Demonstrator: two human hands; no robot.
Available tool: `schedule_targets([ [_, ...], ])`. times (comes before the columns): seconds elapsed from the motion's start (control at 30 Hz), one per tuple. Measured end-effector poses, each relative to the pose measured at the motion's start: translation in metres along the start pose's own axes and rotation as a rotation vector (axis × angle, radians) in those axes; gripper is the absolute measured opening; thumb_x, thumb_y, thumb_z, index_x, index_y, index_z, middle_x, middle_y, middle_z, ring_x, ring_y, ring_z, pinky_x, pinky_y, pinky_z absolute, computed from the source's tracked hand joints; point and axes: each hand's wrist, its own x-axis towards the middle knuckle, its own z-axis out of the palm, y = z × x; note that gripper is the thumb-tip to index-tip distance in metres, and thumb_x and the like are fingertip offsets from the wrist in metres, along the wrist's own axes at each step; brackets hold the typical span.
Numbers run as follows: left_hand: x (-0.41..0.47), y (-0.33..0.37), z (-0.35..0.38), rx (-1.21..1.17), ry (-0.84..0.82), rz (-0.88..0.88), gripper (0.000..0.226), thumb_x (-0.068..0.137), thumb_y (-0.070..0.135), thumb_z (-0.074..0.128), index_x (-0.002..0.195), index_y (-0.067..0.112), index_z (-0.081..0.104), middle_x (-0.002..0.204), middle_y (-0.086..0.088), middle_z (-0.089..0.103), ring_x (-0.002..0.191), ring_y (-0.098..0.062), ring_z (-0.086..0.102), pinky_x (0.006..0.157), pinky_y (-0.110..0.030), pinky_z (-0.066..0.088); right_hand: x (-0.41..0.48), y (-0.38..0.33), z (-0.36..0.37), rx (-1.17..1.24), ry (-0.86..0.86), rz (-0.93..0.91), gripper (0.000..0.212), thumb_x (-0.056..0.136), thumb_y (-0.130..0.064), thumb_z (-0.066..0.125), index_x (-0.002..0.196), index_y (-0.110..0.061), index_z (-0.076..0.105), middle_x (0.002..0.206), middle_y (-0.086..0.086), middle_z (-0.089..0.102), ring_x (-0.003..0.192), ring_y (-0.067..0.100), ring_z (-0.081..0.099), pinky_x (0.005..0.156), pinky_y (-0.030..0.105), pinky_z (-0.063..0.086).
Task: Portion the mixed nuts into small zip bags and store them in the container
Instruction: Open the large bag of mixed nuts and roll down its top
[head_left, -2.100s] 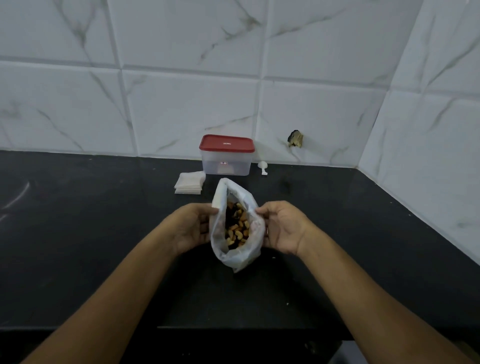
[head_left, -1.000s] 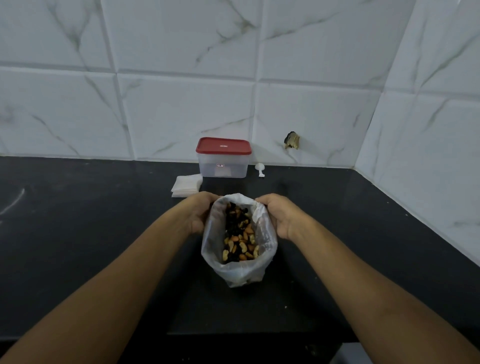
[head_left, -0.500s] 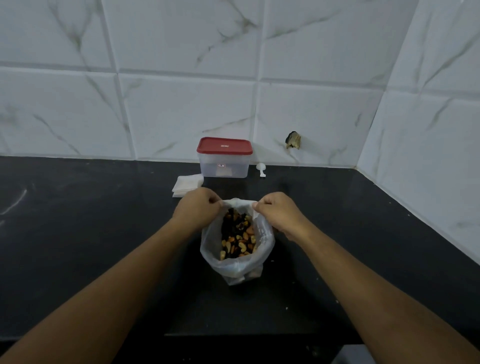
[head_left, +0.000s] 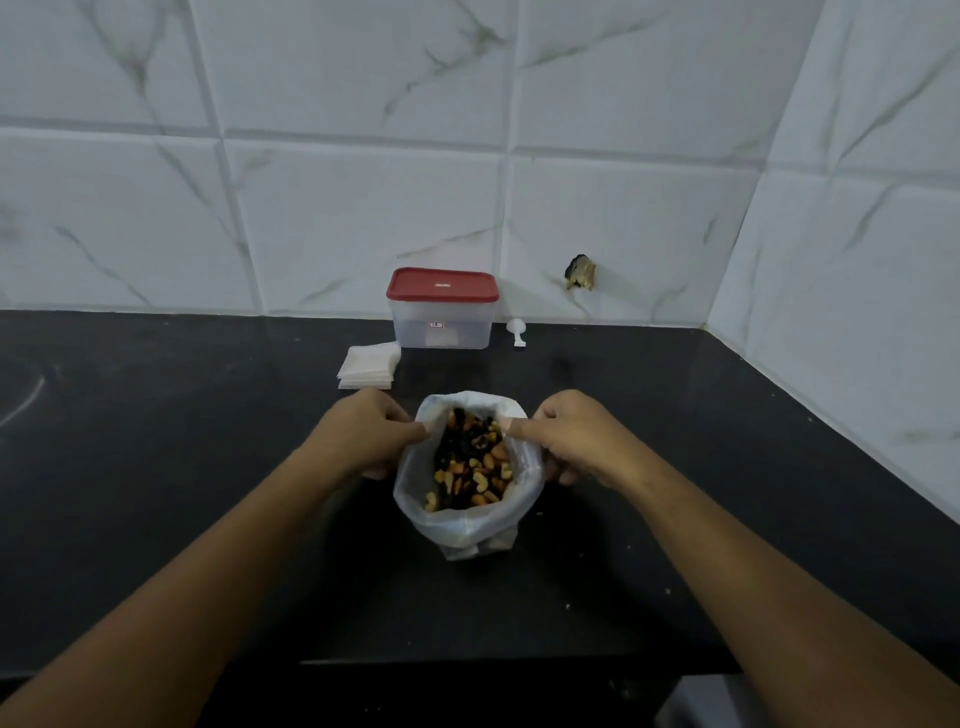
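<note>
A translucent plastic bag (head_left: 467, 527) stands upright on the black counter, its mouth wide and mixed nuts (head_left: 472, 470) showing inside. My left hand (head_left: 363, 439) pinches the bag's left rim. My right hand (head_left: 569, 441) pinches the right rim. Behind the bag lies a stack of small white zip bags (head_left: 368, 366). A clear container (head_left: 441, 327) with a red lid (head_left: 441, 285) on it stands at the wall.
A small white scoop (head_left: 518, 332) lies right of the container. The black counter (head_left: 156, 441) meets tiled walls at the back and on the right, with its front edge close to me. A dark hole (head_left: 580, 271) marks the back wall.
The bag went from tilted in the air to standing on the counter. Both hands shifted from its sides up to the rim, and the mouth now stands wider.
</note>
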Motion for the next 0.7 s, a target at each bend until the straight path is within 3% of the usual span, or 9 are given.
schedule_targets([
  [0.07, -0.003, 0.003, -0.001, 0.019, -0.016, -0.008, 0.023, 0.096, 0.037, 0.069, 0.091, 0.016, 0.076, 0.083, -0.004, 0.076, 0.076, -0.018, 0.075, 0.065, -0.03, 0.061, 0.002, -0.003, 0.0, -0.047, -0.002, 0.004, 0.034, 0.097, -0.035, 0.073, 0.093, -0.001, 0.073, 0.075, 0.011, 0.076, 0.054, 0.014, 0.066, 0.049, 0.026, 0.048],
  [0.17, 0.001, 0.007, 0.006, -0.322, -0.015, -0.023, 0.015, 0.097, 0.019, 0.068, 0.09, 0.009, 0.076, 0.083, -0.01, 0.075, 0.068, -0.016, 0.071, 0.059, -0.029, 0.057, 0.005, -0.01, 0.006, 0.025, 0.006, 0.002, 0.029, 0.099, -0.025, 0.068, 0.088, 0.001, 0.073, 0.074, 0.012, 0.07, 0.055, 0.017, 0.059, 0.049, 0.026, 0.045],
  [0.3, 0.006, 0.014, 0.013, -0.614, -0.007, -0.03, 0.014, 0.099, 0.015, 0.066, 0.108, 0.009, 0.075, 0.094, -0.013, 0.077, 0.085, -0.024, 0.075, 0.07, -0.037, 0.062, 0.007, -0.018, 0.011, 0.269, 0.009, 0.043, 0.028, 0.105, -0.026, 0.059, 0.091, -0.005, 0.071, 0.082, 0.01, 0.071, 0.063, 0.017, 0.066, 0.053, 0.027, 0.051],
  [0.43, 0.003, 0.0, 0.01, -0.476, -0.051, -0.013, 0.011, 0.096, 0.021, 0.07, 0.103, 0.013, 0.075, 0.098, -0.012, 0.078, 0.092, -0.027, 0.076, 0.085, -0.048, 0.063, -0.003, -0.011, 0.007, 0.172, -0.057, 0.071, 0.036, 0.103, -0.045, 0.062, 0.108, -0.009, 0.068, 0.099, 0.012, 0.077, 0.075, 0.02, 0.075, 0.055, 0.027, 0.056],
  [0.57, -0.01, -0.004, 0.002, -0.157, -0.091, -0.054, 0.018, 0.096, 0.037, 0.07, 0.102, 0.021, 0.072, 0.094, -0.005, 0.076, 0.084, -0.017, 0.073, 0.061, -0.029, 0.057, -0.012, -0.008, 0.007, 0.071, -0.055, 0.057, 0.037, 0.099, -0.046, 0.069, 0.1, -0.009, 0.069, 0.09, 0.01, 0.078, 0.06, 0.016, 0.072, 0.049, 0.026, 0.05],
  [0.7, -0.014, -0.002, 0.005, -0.326, -0.147, -0.101, 0.012, 0.097, 0.021, 0.07, 0.102, 0.01, 0.073, 0.091, -0.01, 0.077, 0.071, -0.015, 0.072, 0.058, -0.027, 0.056, -0.011, -0.01, 0.011, 0.094, -0.056, 0.052, 0.023, 0.101, -0.026, 0.069, 0.101, -0.003, 0.07, 0.087, 0.016, 0.078, 0.056, 0.015, 0.069, 0.046, 0.025, 0.049],
])
